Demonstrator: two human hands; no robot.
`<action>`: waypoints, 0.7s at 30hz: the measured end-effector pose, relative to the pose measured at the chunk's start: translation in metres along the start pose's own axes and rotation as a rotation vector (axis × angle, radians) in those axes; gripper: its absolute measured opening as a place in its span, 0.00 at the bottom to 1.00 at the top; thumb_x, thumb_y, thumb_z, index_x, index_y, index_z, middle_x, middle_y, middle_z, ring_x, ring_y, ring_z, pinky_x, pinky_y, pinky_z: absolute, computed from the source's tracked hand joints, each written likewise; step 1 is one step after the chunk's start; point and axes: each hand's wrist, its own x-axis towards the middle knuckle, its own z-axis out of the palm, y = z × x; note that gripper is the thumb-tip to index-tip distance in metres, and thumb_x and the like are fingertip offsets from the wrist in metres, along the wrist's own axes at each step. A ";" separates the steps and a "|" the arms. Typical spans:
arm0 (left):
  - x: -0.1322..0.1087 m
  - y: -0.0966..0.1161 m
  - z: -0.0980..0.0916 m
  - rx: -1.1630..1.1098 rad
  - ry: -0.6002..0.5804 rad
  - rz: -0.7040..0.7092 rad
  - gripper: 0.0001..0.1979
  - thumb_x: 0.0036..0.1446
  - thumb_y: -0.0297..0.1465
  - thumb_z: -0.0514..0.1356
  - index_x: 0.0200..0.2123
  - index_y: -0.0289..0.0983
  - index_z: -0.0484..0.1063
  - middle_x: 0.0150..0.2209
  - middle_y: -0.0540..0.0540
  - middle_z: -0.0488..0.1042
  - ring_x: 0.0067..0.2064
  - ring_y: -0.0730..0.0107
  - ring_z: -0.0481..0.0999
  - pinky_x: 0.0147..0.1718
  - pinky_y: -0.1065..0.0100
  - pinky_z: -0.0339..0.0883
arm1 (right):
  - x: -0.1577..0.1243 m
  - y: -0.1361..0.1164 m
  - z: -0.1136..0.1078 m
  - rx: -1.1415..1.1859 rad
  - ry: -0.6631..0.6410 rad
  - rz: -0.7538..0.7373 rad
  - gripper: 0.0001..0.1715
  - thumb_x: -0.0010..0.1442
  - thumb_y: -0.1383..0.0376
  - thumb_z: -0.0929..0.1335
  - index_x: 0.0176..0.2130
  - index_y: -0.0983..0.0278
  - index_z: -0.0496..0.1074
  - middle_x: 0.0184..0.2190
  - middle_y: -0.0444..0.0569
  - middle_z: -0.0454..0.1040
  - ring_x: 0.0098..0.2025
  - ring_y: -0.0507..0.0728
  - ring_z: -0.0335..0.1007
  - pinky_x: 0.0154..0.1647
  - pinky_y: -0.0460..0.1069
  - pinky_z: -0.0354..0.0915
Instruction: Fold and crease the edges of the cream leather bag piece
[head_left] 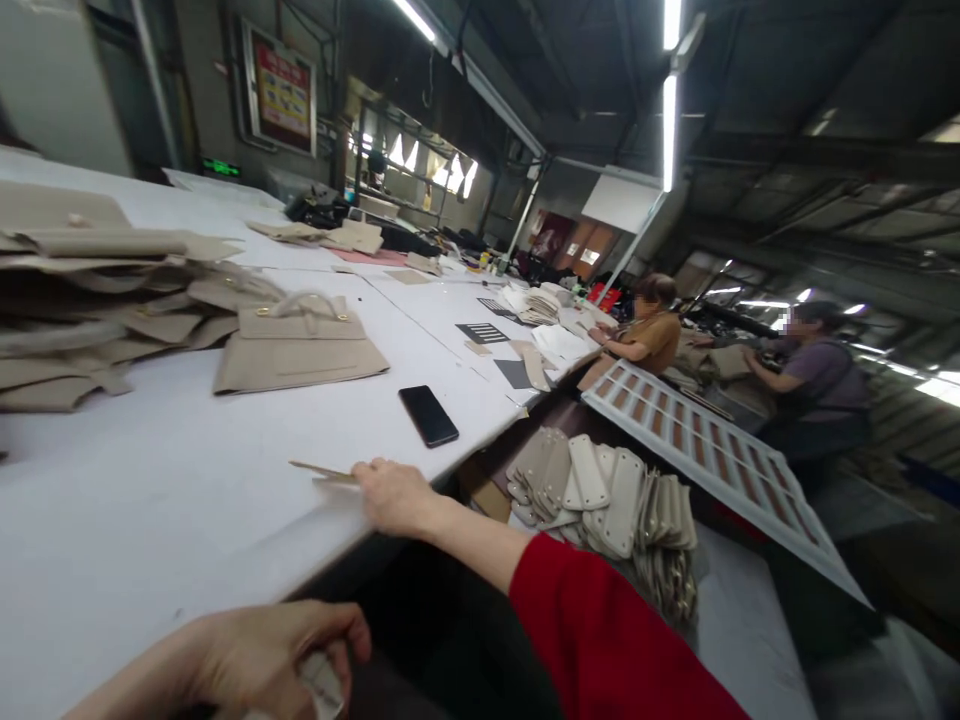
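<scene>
My right hand (394, 497), with a red sleeve (600, 630) behind it, rests at the table's near edge. Its fingers are closed on a thin, pointed, brass-coloured tool (324, 470) with two prongs; scissors or tweezers, I cannot tell. My left hand (259, 655) is low at the front, fingers curled round a crumpled pale grey-beige piece (322, 685), mostly hidden by the hand. A black phone (428, 416) lies just beyond my right hand. Farther left sits a flat beige bag panel (304, 345) with a handle and gold-coloured fittings.
Stacked beige panels (112, 310) cover the table's left side. Right of the white table (187, 500), a lower surface carries a pile of beige straps (607, 490) with holes. A white slatted frame (712, 450) leans beyond it. Two people (652, 325) work at the far right.
</scene>
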 end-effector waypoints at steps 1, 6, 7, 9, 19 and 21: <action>0.000 0.001 0.000 0.019 -0.004 0.006 0.30 0.31 0.32 0.70 0.43 0.39 0.68 0.42 0.50 0.80 0.41 0.62 0.77 0.35 0.70 0.66 | -0.024 0.004 -0.008 0.083 -0.022 0.036 0.15 0.63 0.69 0.66 0.51 0.65 0.67 0.46 0.50 0.72 0.45 0.57 0.71 0.46 0.56 0.70; 0.009 0.003 -0.003 0.078 -0.134 0.069 0.36 0.31 0.38 0.73 0.47 0.38 0.67 0.40 0.47 0.78 0.44 0.56 0.77 0.43 0.61 0.70 | -0.134 0.028 -0.012 0.521 -0.278 0.226 0.15 0.67 0.58 0.57 0.43 0.64 0.64 0.24 0.41 0.69 0.15 0.49 0.62 0.13 0.42 0.56; 0.012 0.000 -0.006 0.045 -0.134 0.055 0.36 0.30 0.37 0.73 0.46 0.38 0.68 0.39 0.48 0.78 0.44 0.56 0.77 0.44 0.60 0.70 | -0.148 0.032 -0.004 0.560 -0.339 0.246 0.17 0.67 0.54 0.57 0.41 0.64 0.65 0.22 0.40 0.67 0.13 0.48 0.59 0.11 0.41 0.53; 0.017 -0.006 -0.012 0.004 -0.141 0.037 0.38 0.28 0.36 0.75 0.46 0.37 0.68 0.38 0.48 0.78 0.45 0.54 0.77 0.46 0.58 0.70 | -0.166 0.035 0.016 0.652 -0.477 0.332 0.22 0.66 0.49 0.58 0.40 0.64 0.66 0.21 0.40 0.67 0.13 0.46 0.56 0.11 0.40 0.50; 0.012 -0.008 -0.014 0.172 -0.071 0.059 0.46 0.42 0.42 0.70 0.61 0.29 0.61 0.52 0.39 0.72 0.56 0.47 0.70 0.57 0.54 0.63 | -0.160 0.009 0.075 0.790 -0.547 0.318 0.28 0.64 0.43 0.60 0.40 0.65 0.69 0.20 0.43 0.70 0.13 0.47 0.60 0.10 0.40 0.53; 0.013 -0.011 -0.016 0.175 -0.074 0.061 0.45 0.42 0.42 0.70 0.62 0.31 0.61 0.51 0.41 0.73 0.55 0.49 0.71 0.55 0.57 0.65 | -0.158 0.010 0.078 0.817 -0.548 0.317 0.28 0.64 0.43 0.61 0.40 0.65 0.69 0.21 0.43 0.70 0.13 0.48 0.61 0.11 0.40 0.55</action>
